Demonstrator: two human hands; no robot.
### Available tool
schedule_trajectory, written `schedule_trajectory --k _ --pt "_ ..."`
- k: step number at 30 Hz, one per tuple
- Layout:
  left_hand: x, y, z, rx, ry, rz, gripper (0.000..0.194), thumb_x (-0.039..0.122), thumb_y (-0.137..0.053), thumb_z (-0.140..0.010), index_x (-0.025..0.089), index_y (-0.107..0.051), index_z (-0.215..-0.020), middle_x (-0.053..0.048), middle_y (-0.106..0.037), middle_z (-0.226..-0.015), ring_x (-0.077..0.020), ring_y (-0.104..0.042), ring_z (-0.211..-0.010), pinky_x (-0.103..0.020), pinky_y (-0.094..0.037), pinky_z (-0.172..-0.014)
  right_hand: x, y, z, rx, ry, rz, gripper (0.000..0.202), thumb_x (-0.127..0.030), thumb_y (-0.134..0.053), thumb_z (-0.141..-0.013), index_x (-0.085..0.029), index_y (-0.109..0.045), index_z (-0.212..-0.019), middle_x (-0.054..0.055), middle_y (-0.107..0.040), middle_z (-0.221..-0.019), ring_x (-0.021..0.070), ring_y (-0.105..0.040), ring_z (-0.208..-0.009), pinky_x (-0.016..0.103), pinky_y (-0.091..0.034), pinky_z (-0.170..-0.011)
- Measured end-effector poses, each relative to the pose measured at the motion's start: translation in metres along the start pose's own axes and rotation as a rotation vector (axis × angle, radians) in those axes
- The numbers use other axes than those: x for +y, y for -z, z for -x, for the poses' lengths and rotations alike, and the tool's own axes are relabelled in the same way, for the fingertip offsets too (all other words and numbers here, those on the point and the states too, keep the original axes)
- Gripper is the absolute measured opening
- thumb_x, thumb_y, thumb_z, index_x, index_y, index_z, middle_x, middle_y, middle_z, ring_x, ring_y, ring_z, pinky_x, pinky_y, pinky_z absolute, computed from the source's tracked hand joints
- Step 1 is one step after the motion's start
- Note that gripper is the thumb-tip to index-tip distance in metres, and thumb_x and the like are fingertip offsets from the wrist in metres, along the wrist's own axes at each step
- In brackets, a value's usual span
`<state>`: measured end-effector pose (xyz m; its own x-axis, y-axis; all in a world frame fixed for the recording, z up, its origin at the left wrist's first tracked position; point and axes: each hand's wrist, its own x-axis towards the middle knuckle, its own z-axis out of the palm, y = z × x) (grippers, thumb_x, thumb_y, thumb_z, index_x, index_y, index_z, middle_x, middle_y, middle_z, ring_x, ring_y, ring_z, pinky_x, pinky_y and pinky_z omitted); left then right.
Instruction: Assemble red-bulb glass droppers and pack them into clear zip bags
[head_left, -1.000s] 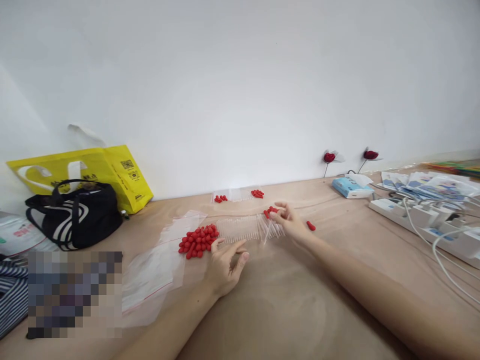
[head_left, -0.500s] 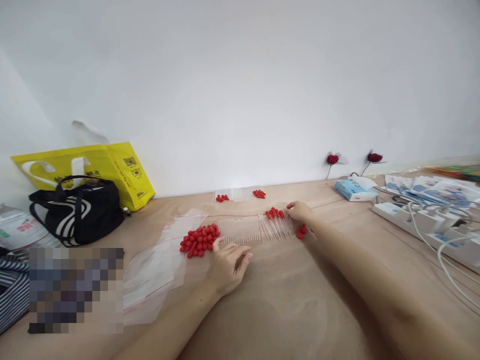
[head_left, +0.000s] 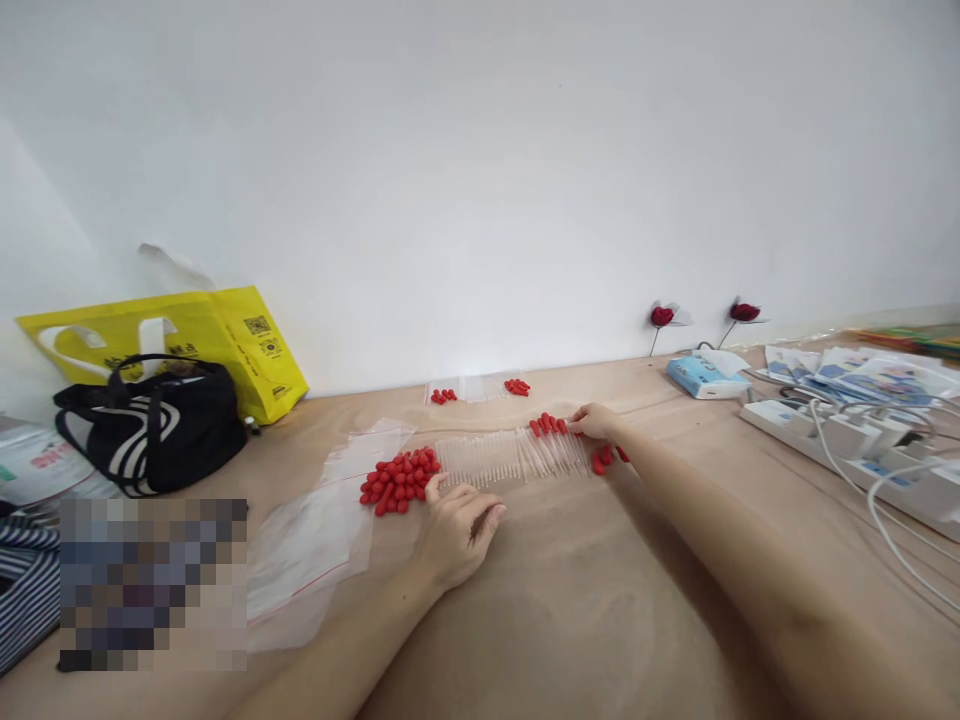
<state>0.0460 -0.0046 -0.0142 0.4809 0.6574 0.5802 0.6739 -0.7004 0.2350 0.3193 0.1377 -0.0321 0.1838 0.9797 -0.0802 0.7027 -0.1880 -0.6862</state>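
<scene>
A row of thin clear sticks (head_left: 487,458) lies across the table, with several red pieces (head_left: 548,425) at the far ends of its right part. My right hand (head_left: 592,422) is at the row's right end, fingers pressed together beside those pieces; what they hold is too small to tell. Close to its wrist lie a few more red pieces (head_left: 602,461). My left hand (head_left: 461,530) rests below the row's left part, fingers apart and curved, nothing seen in it. Against its left side is a heap of red pieces (head_left: 397,482).
Clear plastic bags (head_left: 315,530) lie at the left, before a black bag (head_left: 154,425) and a yellow bag (head_left: 262,350). Near the wall is another small bag with red pieces (head_left: 442,396). Rightward are a tissue pack (head_left: 701,377) and a power strip (head_left: 862,450) with cables.
A red piece now shows at the right of the loose ones by my right wrist. My right hand has shifted very slightly; my left hand stays in place.
</scene>
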Motion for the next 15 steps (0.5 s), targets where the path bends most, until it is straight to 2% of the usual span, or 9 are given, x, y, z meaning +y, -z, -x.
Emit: schedule_trajectory --k 7,15 --pt "-0.0006 0.0005 0.0002 -0.024 0.015 0.014 0.016 0.024 -0.045 -0.083 0.023 -0.06 -0.078 0.003 -0.064 -0.065 -0.0134 -0.057 -0.068 -0.049 -0.012 -0.094 -0.0023 0.0033 -0.0011 -0.045 -0.005 -0.018 0.011 -0.025 -0.065 -0.064 -0.014 -0.063 -0.062 0.001 -0.057 -0.051 0.012 -0.052 -0.051 0.021 -0.037 -0.048" --pt "-0.0012 0.0004 -0.0008 -0.041 0.02 0.014 0.017 0.024 -0.044 -0.083 0.022 -0.061 -0.078 0.003 -0.063 -0.066 -0.0138 -0.056 -0.068 -0.049 -0.013 -0.093 -0.0004 0.0023 0.0005 -0.076 0.058 -0.082 0.017 -0.023 -0.06 -0.07 -0.015 -0.063 -0.085 0.002 -0.063 -0.072 0.0082 -0.054 -0.055 0.017 -0.039 -0.048"
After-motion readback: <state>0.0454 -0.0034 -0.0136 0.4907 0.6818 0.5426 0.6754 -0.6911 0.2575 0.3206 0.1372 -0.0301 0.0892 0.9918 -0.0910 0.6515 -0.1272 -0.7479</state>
